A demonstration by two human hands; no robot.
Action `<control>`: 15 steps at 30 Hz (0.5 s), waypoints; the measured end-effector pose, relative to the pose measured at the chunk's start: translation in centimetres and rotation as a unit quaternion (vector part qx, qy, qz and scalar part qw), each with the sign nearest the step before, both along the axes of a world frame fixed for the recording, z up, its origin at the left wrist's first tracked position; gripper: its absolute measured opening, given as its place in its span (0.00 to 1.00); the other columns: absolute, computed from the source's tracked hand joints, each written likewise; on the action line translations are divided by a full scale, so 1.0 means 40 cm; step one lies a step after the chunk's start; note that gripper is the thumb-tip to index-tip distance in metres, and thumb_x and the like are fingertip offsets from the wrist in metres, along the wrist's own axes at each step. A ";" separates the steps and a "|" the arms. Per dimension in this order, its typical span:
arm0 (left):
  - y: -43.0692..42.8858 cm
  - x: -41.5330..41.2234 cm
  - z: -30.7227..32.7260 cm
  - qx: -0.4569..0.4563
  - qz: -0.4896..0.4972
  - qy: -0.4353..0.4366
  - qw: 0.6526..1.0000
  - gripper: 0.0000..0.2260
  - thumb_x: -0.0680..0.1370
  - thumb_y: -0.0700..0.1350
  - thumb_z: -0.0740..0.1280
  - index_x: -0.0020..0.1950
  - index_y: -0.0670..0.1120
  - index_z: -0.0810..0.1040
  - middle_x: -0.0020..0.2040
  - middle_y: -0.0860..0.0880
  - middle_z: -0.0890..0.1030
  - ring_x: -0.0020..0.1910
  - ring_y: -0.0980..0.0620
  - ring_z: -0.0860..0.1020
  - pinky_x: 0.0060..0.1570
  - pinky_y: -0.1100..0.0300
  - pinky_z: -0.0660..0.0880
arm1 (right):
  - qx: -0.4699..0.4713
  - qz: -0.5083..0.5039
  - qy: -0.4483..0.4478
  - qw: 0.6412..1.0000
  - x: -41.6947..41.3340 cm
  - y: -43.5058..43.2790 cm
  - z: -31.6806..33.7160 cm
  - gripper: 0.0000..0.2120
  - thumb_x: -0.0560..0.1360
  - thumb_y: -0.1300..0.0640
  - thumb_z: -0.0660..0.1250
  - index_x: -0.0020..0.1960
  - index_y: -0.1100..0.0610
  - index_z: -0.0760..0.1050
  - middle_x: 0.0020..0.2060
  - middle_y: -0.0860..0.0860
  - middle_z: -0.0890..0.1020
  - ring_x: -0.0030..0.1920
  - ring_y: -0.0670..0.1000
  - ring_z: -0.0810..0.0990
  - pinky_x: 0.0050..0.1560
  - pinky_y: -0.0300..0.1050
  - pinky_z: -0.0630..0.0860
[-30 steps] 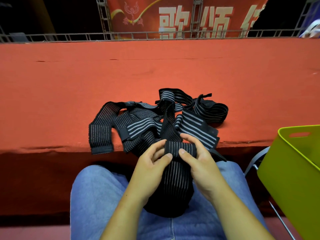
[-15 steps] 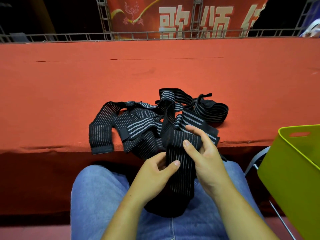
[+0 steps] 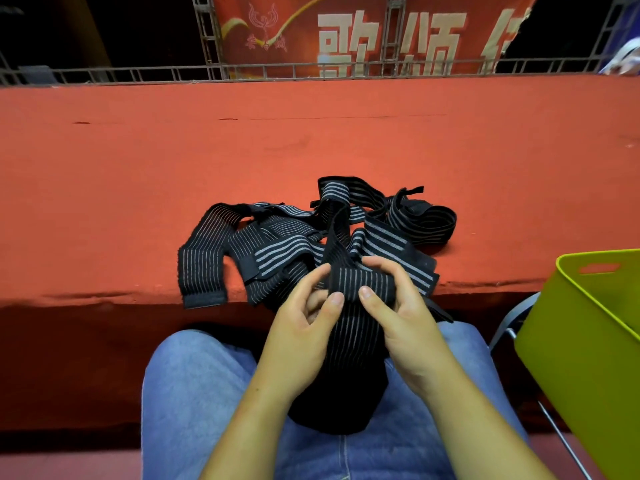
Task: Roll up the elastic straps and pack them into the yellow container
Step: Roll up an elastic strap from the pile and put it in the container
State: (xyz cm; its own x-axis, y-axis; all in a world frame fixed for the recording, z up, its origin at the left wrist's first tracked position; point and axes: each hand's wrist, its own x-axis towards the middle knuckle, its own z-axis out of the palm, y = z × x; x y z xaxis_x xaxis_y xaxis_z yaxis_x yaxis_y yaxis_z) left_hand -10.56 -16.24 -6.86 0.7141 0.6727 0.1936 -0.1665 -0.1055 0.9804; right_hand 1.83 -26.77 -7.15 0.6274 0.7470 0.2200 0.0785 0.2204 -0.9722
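A tangle of black elastic straps with grey stripes (image 3: 277, 244) lies on the red cloth near its front edge. One strap (image 3: 349, 327) hangs from the heap down over my lap. My left hand (image 3: 301, 327) and my right hand (image 3: 398, 306) both pinch this strap at its folded top, thumbs in front, fingers behind. The strap's lower end bunches dark on my jeans. The yellow container (image 3: 588, 348) stands to the right of my knees, tilted, with its inside mostly out of view.
The red-covered table (image 3: 138, 168) stretches wide ahead, with a metal truss rail (image 3: 311, 69) and a red banner (image 3: 363, 32) behind it. A metal chair frame (image 3: 509, 327) sits under the container. My jeans-clad legs (image 3: 207, 393) fill the lower middle.
My right hand came back down from the heap to the strap's top. My left hand rose to meet it, so both now pinch the strap side by side.
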 end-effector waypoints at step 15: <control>0.002 -0.008 0.013 0.032 0.030 -0.015 0.999 0.19 0.80 0.29 0.67 0.63 0.50 0.78 0.57 0.52 0.86 0.59 0.55 0.84 0.60 0.62 0.78 | -0.075 0.020 0.016 0.997 -0.019 0.028 -0.014 0.22 0.75 0.45 0.69 0.69 0.42 0.74 0.63 0.46 0.85 0.67 0.46 0.81 0.75 0.57 0.72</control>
State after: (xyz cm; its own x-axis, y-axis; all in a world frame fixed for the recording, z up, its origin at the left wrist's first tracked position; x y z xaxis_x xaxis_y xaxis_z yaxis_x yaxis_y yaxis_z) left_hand -10.90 -16.15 -6.34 0.6658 0.6999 0.2584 -0.1868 -0.1789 0.9660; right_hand 1.09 -25.67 -7.72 0.6013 0.7944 0.0853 0.0418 0.0753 -0.9963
